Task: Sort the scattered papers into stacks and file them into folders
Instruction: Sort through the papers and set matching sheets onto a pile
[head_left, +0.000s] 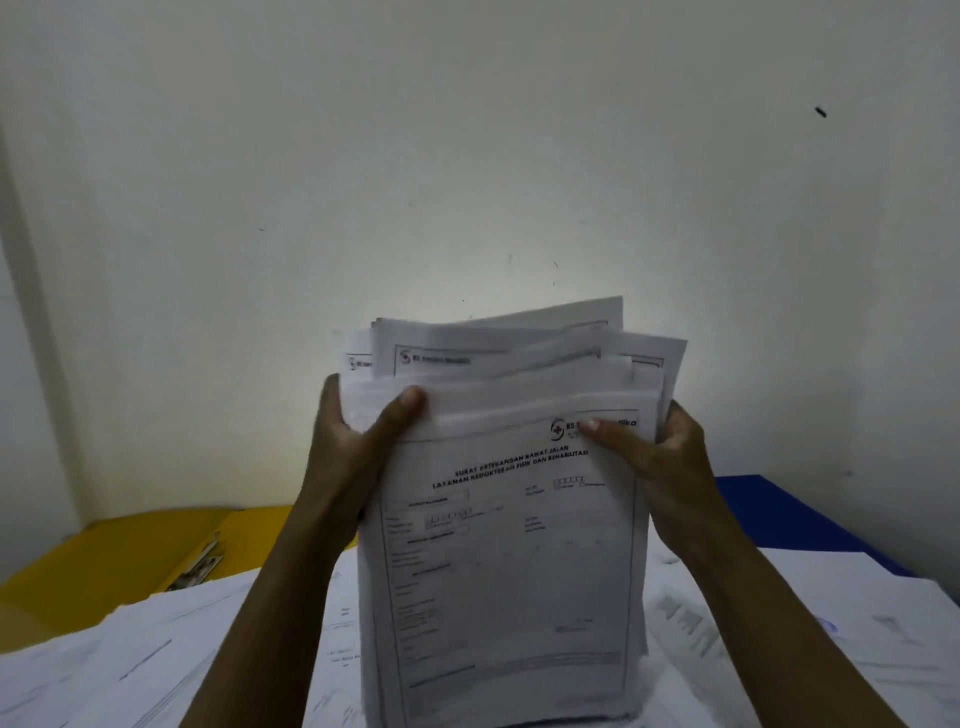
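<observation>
A thick stack of printed white forms (509, 561) stands upright on its lower edge in the middle of the view, its top sheets uneven and fanned. My left hand (353, 447) grips the stack's upper left side, thumb across the front sheet. At the upper right side my right hand (660, 457) holds it the same way, thumb on the front page near a red logo. More loose papers (156, 654) lie scattered flat on the surface below and around the stack.
A yellow folder (119, 556) with a metal clip lies at the back left. Part of a blue folder (789, 509) shows at the back right, behind my right wrist. A pale wall stands close behind, with a corner at the left.
</observation>
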